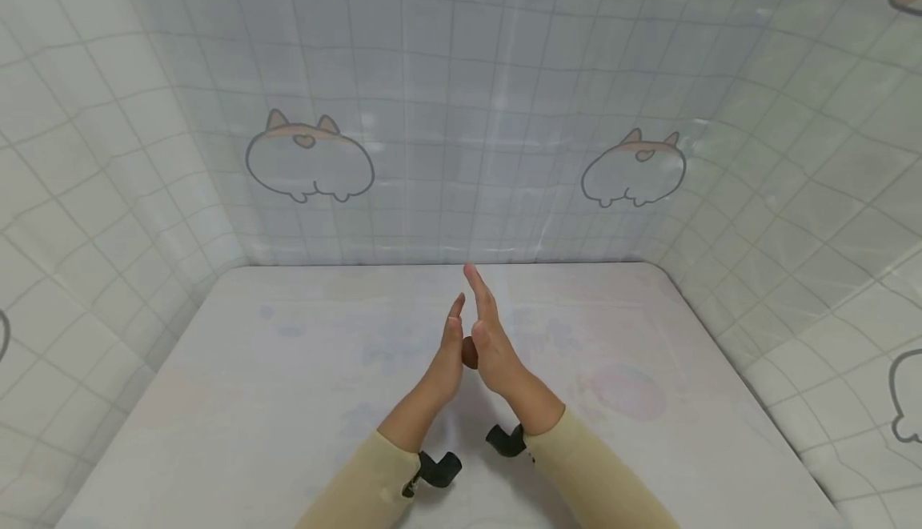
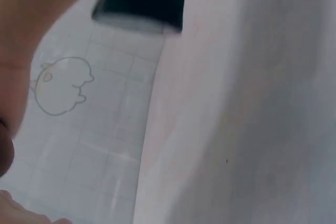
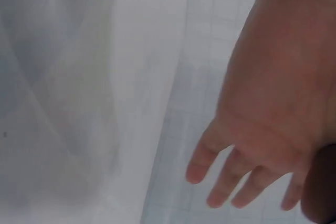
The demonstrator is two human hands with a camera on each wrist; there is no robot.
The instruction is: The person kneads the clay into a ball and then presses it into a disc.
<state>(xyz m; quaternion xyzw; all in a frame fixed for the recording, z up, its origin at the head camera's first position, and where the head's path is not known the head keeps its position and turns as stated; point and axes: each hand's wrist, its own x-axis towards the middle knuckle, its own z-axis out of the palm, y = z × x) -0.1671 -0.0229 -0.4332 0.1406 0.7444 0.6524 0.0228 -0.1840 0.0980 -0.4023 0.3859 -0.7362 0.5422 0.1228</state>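
Note:
In the head view the left hand [image 1: 445,361] and right hand [image 1: 497,357] stand upright, facing each other over the middle of the table. Between the palms sits a small, smooth, rounded brown lump [image 1: 470,353], partly covered by the right hand. The fingers of both hands are straight and point away from the body; their tips are apart. In the right wrist view a palm with spread fingers faces the camera, with the brown lump [image 3: 321,184] at the right edge. Only a sliver of the lump [image 2: 5,153] shows in the left wrist view.
A pale, faintly patterned tabletop [image 1: 288,401] lies under the hands. Grid-patterned sheeting [image 1: 468,113] with cartoon animal drawings rises behind it and on both sides. Black mounts [image 1: 441,470] jut inward from both cream sleeves.

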